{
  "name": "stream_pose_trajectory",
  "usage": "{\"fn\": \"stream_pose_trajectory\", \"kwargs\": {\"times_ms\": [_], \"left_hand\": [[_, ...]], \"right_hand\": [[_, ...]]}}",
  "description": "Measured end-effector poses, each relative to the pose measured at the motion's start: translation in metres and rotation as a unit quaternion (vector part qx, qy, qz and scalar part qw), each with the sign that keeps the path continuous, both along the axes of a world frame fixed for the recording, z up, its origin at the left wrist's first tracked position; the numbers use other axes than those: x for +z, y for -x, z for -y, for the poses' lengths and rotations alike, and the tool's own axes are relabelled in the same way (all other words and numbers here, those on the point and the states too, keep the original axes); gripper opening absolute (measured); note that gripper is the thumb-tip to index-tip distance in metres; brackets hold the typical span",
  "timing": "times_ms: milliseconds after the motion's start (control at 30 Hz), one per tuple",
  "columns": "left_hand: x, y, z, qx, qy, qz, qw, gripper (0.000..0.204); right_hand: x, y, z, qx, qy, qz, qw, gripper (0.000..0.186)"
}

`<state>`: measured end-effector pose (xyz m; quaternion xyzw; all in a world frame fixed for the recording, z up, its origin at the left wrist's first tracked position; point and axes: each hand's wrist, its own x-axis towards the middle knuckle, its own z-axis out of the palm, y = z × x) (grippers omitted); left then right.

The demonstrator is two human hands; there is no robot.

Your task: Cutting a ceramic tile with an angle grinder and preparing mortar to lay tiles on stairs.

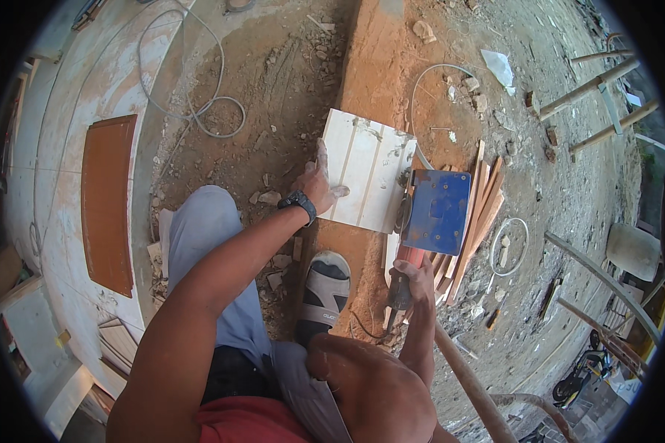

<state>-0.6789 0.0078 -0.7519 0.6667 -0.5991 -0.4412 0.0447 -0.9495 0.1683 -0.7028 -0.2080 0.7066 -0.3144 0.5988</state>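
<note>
My left hand (320,187) grips the left edge of a cream tile (366,166) with brown stripes, thumb on its face. A black watch is on that wrist. In my right hand (417,276) is a power cutter (414,257) with a reddish body and a dusty blue base plate (442,210). The cutter sits against the tile's right edge, where a dark blade edge partly shows; the plate hides most of the blade. Beneath the tile runs an orange-brown, dusty ledge (373,55), with my sandalled foot (324,292) on it.
Narrow reddish strips (476,225) lie right of the cutter. A brown panel (109,205) rests on the pale surface at left. A grey cable (220,111) loops nearby. Rubble and stones cover the ground, with a white wire ring (510,247) and wooden poles (590,88) at right.
</note>
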Motion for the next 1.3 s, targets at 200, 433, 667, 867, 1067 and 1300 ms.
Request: {"fn": "stream_pose_trajectory", "kwargs": {"times_ms": [200,433,667,867,1067,1300], "left_hand": [[-0.006,0.001,-0.002,-0.001,0.020,0.003,1.000,0.124],[0.000,0.000,-0.001,0.001,0.009,0.002,1.000,0.124],[0.002,0.002,-0.001,0.004,-0.002,0.008,1.000,0.124],[0.004,0.001,0.000,0.004,-0.005,0.006,1.000,0.125],[0.008,0.001,0.000,0.005,-0.017,0.000,1.000,0.124],[0.003,0.001,-0.001,0.004,0.003,0.012,1.000,0.125]], "right_hand": [[-0.003,0.003,0.000,-0.004,-0.011,0.015,1.000,0.054],[-0.002,0.004,0.003,0.002,-0.004,0.006,1.000,0.053],[-0.005,0.007,0.005,0.007,-0.004,0.002,1.000,0.054],[-0.004,0.007,0.009,-0.002,-0.002,0.006,1.000,0.055],[-0.002,0.006,0.013,0.006,0.005,0.010,1.000,0.052],[-0.005,0.007,0.016,0.013,0.006,0.011,1.000,0.053]]}}
